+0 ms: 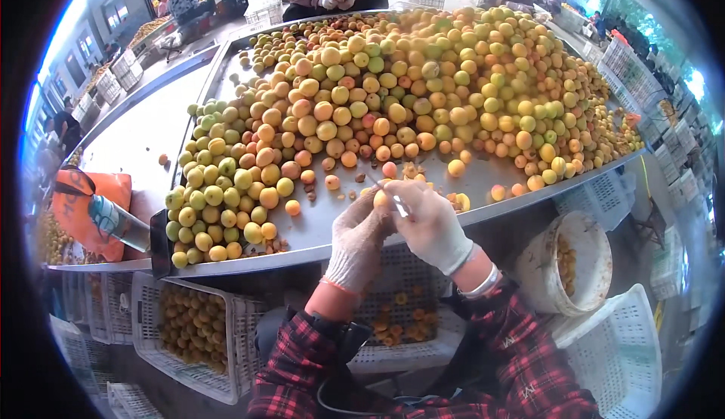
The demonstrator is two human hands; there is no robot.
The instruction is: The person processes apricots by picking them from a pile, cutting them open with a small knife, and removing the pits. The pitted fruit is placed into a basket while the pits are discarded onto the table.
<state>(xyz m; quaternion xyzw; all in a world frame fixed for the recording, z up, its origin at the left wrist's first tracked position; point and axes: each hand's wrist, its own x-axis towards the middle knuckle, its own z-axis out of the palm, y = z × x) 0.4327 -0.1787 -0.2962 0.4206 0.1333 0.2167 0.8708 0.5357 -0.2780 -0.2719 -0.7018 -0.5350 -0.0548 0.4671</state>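
Both my hands wear whitish gloves and meet over the near edge of the metal table (pixel 310 228). In the closed fingers of my left hand (pixel 356 241) is a yellow-orange apricot (pixel 381 199). My right hand (pixel 432 226) grips a small knife (pixel 401 207) against that fruit; its blade is only partly visible. Just beyond the hands lie a few loose apricots (pixel 332 182) and cut scraps (pixel 414 171). A big heap of green, yellow and orange apricots (pixel 340 113) covers much of the table.
Below the table, a crate of halved apricots (pixel 404 352) sits at my lap, with a fuller crate (pixel 236 336) to its left. A white bucket (pixel 540 256) and a white crate (pixel 615 347) stand at right. An orange bag (pixel 102 211) and bottle (pixel 121 222) lie left. Co-workers sit across the table.
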